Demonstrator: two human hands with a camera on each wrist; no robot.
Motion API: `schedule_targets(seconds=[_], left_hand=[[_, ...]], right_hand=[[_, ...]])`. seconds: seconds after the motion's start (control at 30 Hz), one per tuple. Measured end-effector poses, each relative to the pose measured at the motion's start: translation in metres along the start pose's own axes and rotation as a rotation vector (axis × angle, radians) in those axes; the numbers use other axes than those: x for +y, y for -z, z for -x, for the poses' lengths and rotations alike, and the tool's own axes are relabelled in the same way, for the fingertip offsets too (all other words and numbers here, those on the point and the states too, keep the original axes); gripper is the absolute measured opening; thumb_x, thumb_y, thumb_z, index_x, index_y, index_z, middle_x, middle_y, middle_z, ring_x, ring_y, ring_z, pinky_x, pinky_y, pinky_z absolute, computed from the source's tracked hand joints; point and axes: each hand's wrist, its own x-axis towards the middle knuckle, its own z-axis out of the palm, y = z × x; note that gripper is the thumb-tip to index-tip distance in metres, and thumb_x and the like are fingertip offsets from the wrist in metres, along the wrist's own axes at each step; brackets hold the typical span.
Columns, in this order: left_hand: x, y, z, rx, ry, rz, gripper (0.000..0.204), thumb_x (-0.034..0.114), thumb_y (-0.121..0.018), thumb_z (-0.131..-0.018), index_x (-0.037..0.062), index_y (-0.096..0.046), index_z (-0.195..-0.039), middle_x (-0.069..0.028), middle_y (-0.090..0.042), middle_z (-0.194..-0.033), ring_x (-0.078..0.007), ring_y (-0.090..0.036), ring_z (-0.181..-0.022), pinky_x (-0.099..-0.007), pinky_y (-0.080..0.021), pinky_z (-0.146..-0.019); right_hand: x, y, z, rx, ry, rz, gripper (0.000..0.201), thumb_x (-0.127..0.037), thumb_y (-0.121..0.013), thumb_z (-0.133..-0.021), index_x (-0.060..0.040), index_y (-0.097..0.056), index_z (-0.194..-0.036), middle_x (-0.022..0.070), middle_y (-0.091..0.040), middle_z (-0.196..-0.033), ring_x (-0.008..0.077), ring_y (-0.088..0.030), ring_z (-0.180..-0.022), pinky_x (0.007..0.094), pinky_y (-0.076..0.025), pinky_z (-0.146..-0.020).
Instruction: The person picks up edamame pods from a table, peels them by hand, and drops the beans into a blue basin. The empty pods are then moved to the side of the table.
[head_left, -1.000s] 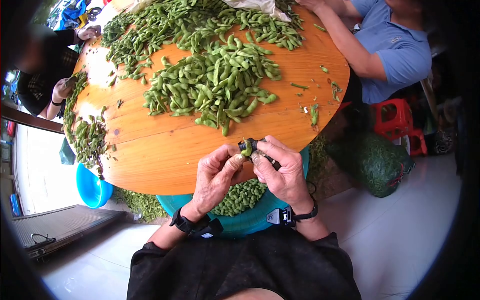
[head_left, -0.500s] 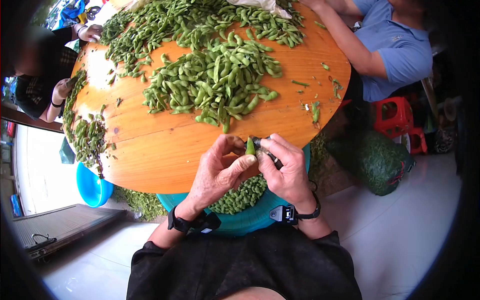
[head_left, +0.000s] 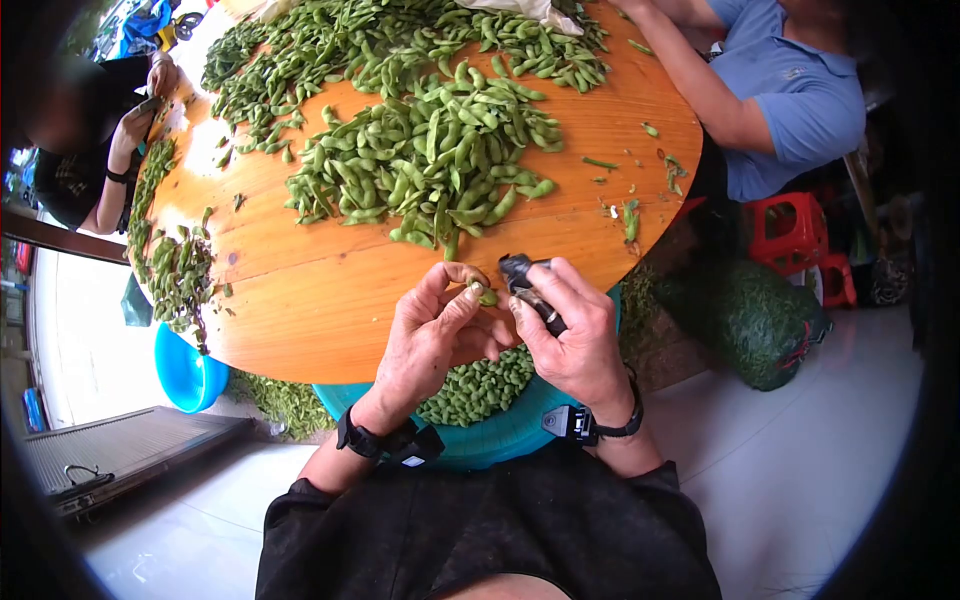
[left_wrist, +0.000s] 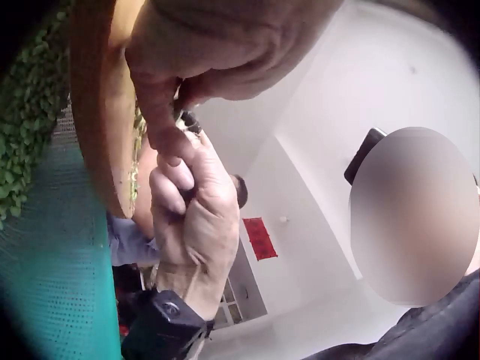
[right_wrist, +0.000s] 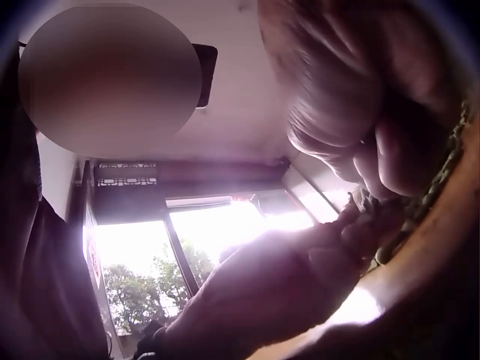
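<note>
Bench (head_left: 290,310): spreads out towards 12 o'clock from you, laid out much as it is a second ago.
Tub (head_left: 480,448): at the bench's 6 o'clock edge, below your hands, with loose green beans (head_left: 482,390) in it.
Pod heap (head_left: 430,160): on the bench at 12 o'clock from your hands, seemingly unchanged.
Right hand (head_left: 572,325): parted from the pod it meets half a second ago; its fingers are curled in around the black object.
Left hand (head_left: 418,340): now bears the pod alone, its fingers narrow and pinching it.
Black object (head_left: 517,270): at your right hand's 10 o'clock; whether held or worn, you cannot tell.
Pod (head_left: 486,296): at your left hand's 2 o'clock, apart from the black object; the two-handed work on it seems to have broken off.
</note>
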Motion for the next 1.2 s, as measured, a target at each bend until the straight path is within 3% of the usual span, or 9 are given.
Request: schedule_targets(seconds=[0.2, 0.37, 0.57, 0.63, 0.7, 0.87, 0.93, 1.07, 1.2], left_hand=[[-0.004, -0.001, -0.001, 0.055, -0.062, 0.006, 0.013, 0.008, -0.058, -0.098, -0.0011, -0.064, -0.105, -0.0078, -0.067, -0.088, -0.0111, -0.058, -0.065, -0.0281, -0.055, -0.067], [-0.007, 0.000, 0.001, 0.005, -0.040, 0.128, 0.013, 0.009, -0.060, -0.097, -0.0005, -0.065, -0.105, -0.0054, -0.065, -0.083, -0.0115, -0.056, -0.062, -0.0265, -0.053, -0.066], [-0.008, 0.010, -0.002, -0.095, -0.045, 0.192, 0.011, 0.011, -0.059, -0.097, 0.0018, -0.064, -0.101, -0.0042, -0.064, -0.083, -0.0124, -0.055, -0.060, -0.0256, -0.046, -0.059], [-0.007, 0.007, -0.001, -0.128, -0.024, 0.238, 0.010, 0.011, -0.059, -0.097, 0.0027, -0.064, -0.101, -0.0041, -0.065, -0.086, -0.0124, -0.055, -0.061, -0.0251, -0.044, -0.059], [-0.004, -0.003, 0.002, -0.011, 0.040, 0.375, 0.009, 0.010, -0.059, -0.097, 0.0041, -0.062, -0.103, -0.0036, -0.065, -0.090, -0.0116, -0.056, -0.063, -0.0244, -0.045, -0.057], [-0.013, -0.005, 0.002, 0.038, -0.051, 0.230, 0.009, 0.008, -0.057, -0.097, 0.0035, -0.061, -0.103, -0.0037, -0.065, -0.089, -0.0100, -0.058, -0.064, -0.0237, -0.046, -0.052], [-0.013, 0.003, 0.001, -0.082, -0.034, 0.232, 0.008, 0.008, -0.057, -0.096, 0.0018, -0.061, -0.100, -0.0046, -0.064, -0.086, -0.0100, -0.057, -0.061, -0.0239, -0.045, -0.050], [-0.005, 0.001, 0.006, 0.000, 0.040, 0.027, 0.010, 0.006, -0.056, -0.097, -0.0008, -0.063, -0.097, -0.0032, -0.061, -0.075, -0.0089, -0.055, -0.058, -0.0226, -0.043, -0.049], [-0.016, 0.001, 0.006, 0.043, -0.015, 0.013, 0.013, 0.009, -0.056, -0.099, -0.0010, -0.064, -0.102, -0.0028, -0.061, -0.074, -0.0087, -0.053, -0.057, -0.0214, -0.042, -0.049]], right_hand=[[-0.002, -0.006, 0.004, 0.034, -0.064, -0.035, 0.038, -0.006, -0.076, -0.079, 0.0028, -0.063, -0.114, 0.0120, -0.059, -0.088, 0.0241, -0.064, -0.073, 0.0334, -0.052, -0.063], [0.000, -0.010, 0.006, 0.067, -0.005, -0.044, 0.038, -0.003, -0.076, -0.079, 0.0017, -0.064, -0.115, 0.0106, -0.061, -0.086, 0.0211, -0.064, -0.072, 0.0316, -0.052, -0.064], [-0.002, -0.011, 0.007, 0.012, -0.181, -0.310, 0.038, 0.001, -0.074, -0.079, 0.0010, -0.066, -0.116, 0.0088, -0.065, -0.085, 0.0186, -0.066, -0.076, 0.0302, -0.052, -0.067], [-0.002, -0.013, 0.007, 0.051, -0.052, -0.253, 0.035, 0.001, -0.074, -0.080, 0.0010, -0.067, -0.114, 0.0090, -0.065, -0.084, 0.0194, -0.067, -0.074, 0.0305, -0.053, -0.064], [-0.007, -0.016, 0.013, 0.089, 0.023, -0.144, 0.034, 0.001, -0.074, -0.079, 0.0008, -0.067, -0.113, 0.0094, -0.064, -0.084, 0.0204, -0.067, -0.073, 0.0308, -0.053, -0.061], [-0.009, -0.016, 0.019, 0.146, 0.272, 0.140, 0.034, 0.004, -0.074, -0.078, -0.0004, -0.067, -0.111, 0.0089, -0.060, -0.081, 0.0243, -0.064, -0.066, 0.0339, -0.053, -0.056], [-0.011, -0.014, 0.016, 0.113, 0.284, 0.134, 0.034, 0.005, -0.073, -0.076, 0.0001, -0.067, -0.109, 0.0089, -0.059, -0.081, 0.0252, -0.064, -0.066, 0.0353, -0.054, -0.058], [-0.009, -0.014, 0.018, 0.035, 0.334, 0.064, 0.035, 0.007, -0.071, -0.075, 0.0011, -0.066, -0.110, 0.0103, -0.060, -0.082, 0.0259, -0.065, -0.070, 0.0350, -0.055, -0.061], [-0.004, -0.011, 0.017, 0.016, 0.161, 0.000, 0.035, 0.006, -0.070, -0.078, 0.0012, -0.065, -0.113, 0.0113, -0.062, -0.086, 0.0265, -0.066, -0.071, 0.0338, -0.055, -0.062]])
